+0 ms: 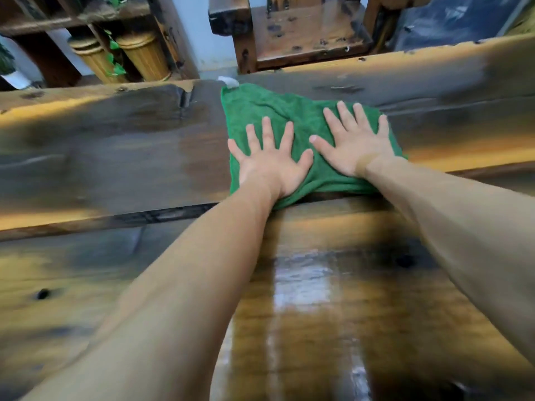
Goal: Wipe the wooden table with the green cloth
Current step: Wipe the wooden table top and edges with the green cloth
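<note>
1. We see the green cloth (pixel 292 123) spread flat on the far plank of the dark wooden table (pixel 110 157), its far corner reaching the table's back edge, where a small white tag (pixel 228 81) sticks out.
2. Our left hand (pixel 272 166) lies palm down on the near left part of the cloth, fingers straight and spread wide, gripping nothing.
3. Our right hand (pixel 354 143) lies palm down on the right part of the cloth, just beside the left, fingers likewise straight and fanned out.
4. Both bare forearms stretch out over the near plank, whose glossy surface shows pale reflections.
5. The near edge of the cloth touches the dark seam between the two planks.
6. Beyond the table stands a dark wooden chair (pixel 301 33), well apart from the cloth.
7. To the far left, two ribbed bamboo-coloured containers (pixel 144 56) stand by a wooden shelf (pixel 72 15), with green leaves (pixel 114 62) trailing between them.
8. The table's left side is blurred.
</note>
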Motion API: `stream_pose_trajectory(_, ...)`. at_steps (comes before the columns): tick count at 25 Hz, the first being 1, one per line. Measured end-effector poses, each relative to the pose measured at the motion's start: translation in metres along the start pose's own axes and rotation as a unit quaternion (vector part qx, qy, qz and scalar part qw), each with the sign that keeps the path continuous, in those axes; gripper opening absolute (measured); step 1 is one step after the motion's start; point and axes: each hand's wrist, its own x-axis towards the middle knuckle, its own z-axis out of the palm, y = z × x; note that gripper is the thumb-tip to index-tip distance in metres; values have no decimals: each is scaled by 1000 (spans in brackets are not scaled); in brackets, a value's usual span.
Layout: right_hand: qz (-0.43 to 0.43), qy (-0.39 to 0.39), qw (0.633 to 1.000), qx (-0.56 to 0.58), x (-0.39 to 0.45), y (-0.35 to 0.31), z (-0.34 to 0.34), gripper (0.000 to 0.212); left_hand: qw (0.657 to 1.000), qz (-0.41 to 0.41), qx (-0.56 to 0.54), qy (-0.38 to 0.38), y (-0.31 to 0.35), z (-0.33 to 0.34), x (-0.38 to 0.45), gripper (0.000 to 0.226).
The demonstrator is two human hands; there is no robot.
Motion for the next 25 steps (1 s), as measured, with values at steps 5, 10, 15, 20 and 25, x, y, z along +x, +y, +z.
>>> stream_pose_trajectory(5, 11, -14, 1000, -8, -87, 15, 6, 80, 1000, 17, 3, -12, 18, 14, -86, 76)
stream_pose_trajectory(10, 6, -20, 1000, 9, -178, 23, 17, 83, 999, 26, 6, -18, 35, 32, -175, 77)
stream_pose_trajectory(15, 10, -50, 999, 9, -286, 30, 30, 83, 998, 40, 0, -39, 53, 48, -279, 77)
stream_pose_trajectory(20, 12, -61, 998, 9, -385, 33, 41, 83, 998, 35, -4, -49, 65, 62, -379, 76)
stream_pose_trajectory(25, 11, -76, 997, 17, -472, 38, 48, 84, 998, 25, -9, -55, 76, 77, -468, 77)
